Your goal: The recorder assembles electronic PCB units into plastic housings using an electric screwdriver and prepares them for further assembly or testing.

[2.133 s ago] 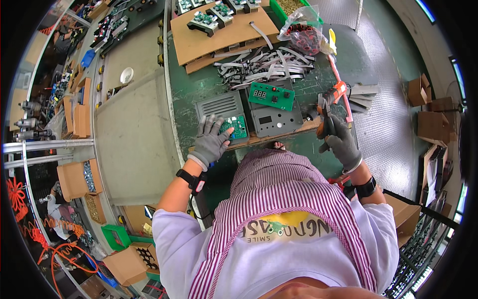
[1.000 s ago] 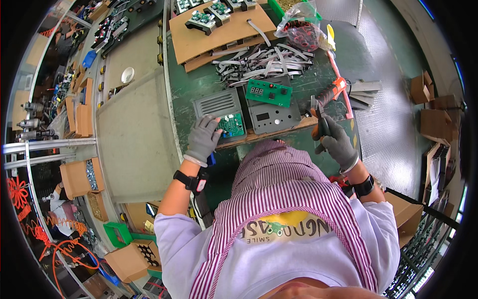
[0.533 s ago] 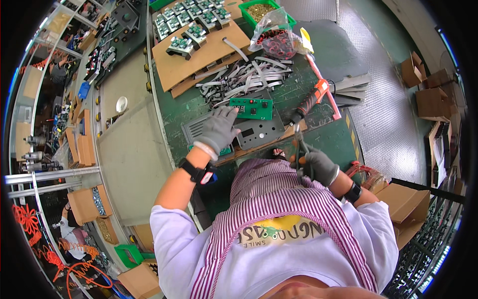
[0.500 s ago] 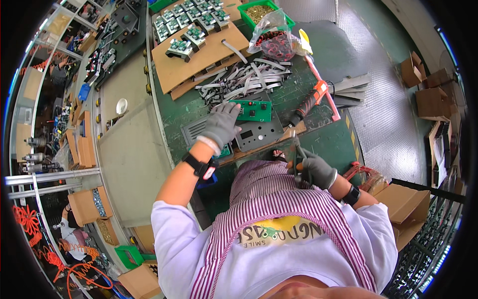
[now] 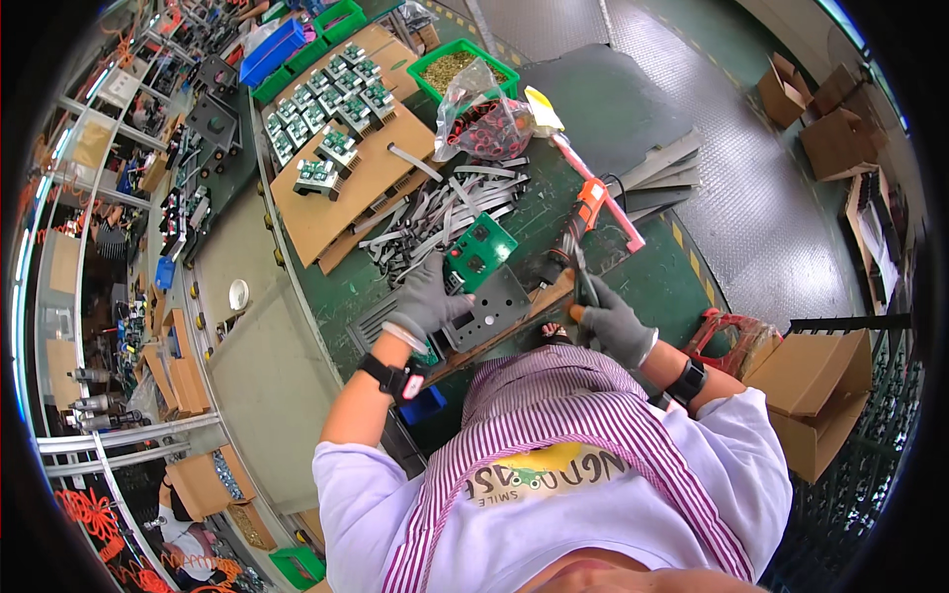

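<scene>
My left hand (image 5: 425,299), in a grey glove, grips the left end of a green circuit board (image 5: 481,259), its thumb stretched toward the right. The board is tilted above a grey metal panel with round holes (image 5: 501,318). In my gloved right hand (image 5: 615,328) is a pair of pliers (image 5: 581,277), jaws pointing away from me, right of the panel. Part of another green board (image 5: 427,356) shows below my left wrist. A heap of grey ribbon cables (image 5: 474,198) lies just beyond the held board.
An orange-and-black hand tool (image 5: 583,215) lies beside a pink bar (image 5: 618,222). Small board assemblies (image 5: 341,99) stand on cardboard (image 5: 400,138) at far left. Behind the cables are a clear bag of red-and-black parts (image 5: 489,128) and a green bin (image 5: 509,79). Grey sheets (image 5: 662,173) are stacked right.
The green board has turned and tilted in my left hand. My right hand has brought the pliers up and left, nearer the board. The whole view has shifted.
</scene>
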The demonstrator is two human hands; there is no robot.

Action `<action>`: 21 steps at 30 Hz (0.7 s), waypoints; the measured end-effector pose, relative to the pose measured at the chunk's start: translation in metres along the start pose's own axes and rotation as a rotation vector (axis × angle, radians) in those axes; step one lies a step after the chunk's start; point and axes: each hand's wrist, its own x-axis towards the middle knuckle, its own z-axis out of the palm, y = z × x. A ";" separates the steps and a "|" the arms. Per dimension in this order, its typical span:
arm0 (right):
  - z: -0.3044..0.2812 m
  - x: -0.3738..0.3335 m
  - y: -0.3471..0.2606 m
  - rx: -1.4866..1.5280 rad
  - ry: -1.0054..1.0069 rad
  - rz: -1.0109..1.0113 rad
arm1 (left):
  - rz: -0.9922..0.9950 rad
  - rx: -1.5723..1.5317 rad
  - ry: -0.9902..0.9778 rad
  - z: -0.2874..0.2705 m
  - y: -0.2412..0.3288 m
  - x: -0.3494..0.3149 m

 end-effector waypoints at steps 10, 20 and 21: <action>0.046 0.029 -0.044 0.277 -0.199 -0.198 | 0.236 -0.972 -0.107 0.004 0.042 -0.065; 0.070 0.026 -0.054 -0.121 -0.264 -0.179 | 0.272 -2.377 -0.639 0.018 0.040 -0.095; 0.068 0.024 -0.055 -0.139 -0.210 -0.184 | 0.313 -2.390 -0.639 0.019 0.037 -0.094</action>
